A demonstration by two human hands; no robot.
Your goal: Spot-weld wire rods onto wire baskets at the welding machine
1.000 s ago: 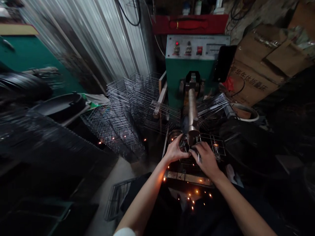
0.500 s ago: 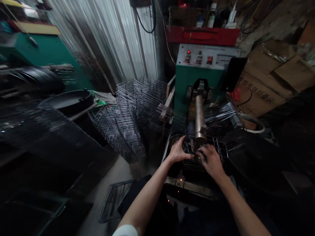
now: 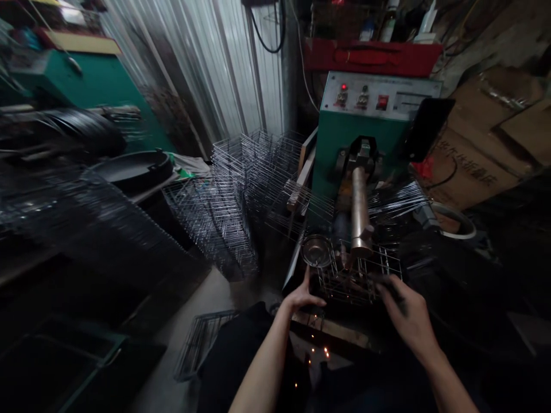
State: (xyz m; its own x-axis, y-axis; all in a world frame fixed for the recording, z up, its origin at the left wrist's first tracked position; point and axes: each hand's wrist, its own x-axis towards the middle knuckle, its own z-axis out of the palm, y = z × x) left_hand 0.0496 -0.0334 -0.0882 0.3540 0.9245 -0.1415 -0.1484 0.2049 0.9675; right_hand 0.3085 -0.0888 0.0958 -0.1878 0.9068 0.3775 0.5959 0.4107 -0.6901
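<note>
A small wire rack (image 3: 349,285) lies under the thick metal arm (image 3: 360,212) of a green spot welder (image 3: 326,143). My left hand (image 3: 302,295) is at the rack's left front corner, forefinger pointing forward and thumb stretched out to the side. It grips nothing that I can see. To the right of the rack, my right hand (image 3: 408,315) has bent fingers smeared by motion. Whether it holds something small and dark cannot be made out. A round metal dish (image 3: 317,250) sits just beyond my left fingertips. Orange sparks (image 3: 326,351) fall below the rack.
Stacked wire grids (image 3: 232,195) stand left of the machine. Thin metal rods (image 3: 400,198) lie to its right, near a white-rimmed bucket (image 3: 467,229). Cardboard boxes (image 3: 469,155) are piled at the right. Another wire rack (image 3: 202,344) rests low at the left.
My hands have parted and drawn back toward me, the right one outward to the right. The round dish is now uncovered, and more sparks show below. The whole view has shifted slightly.
</note>
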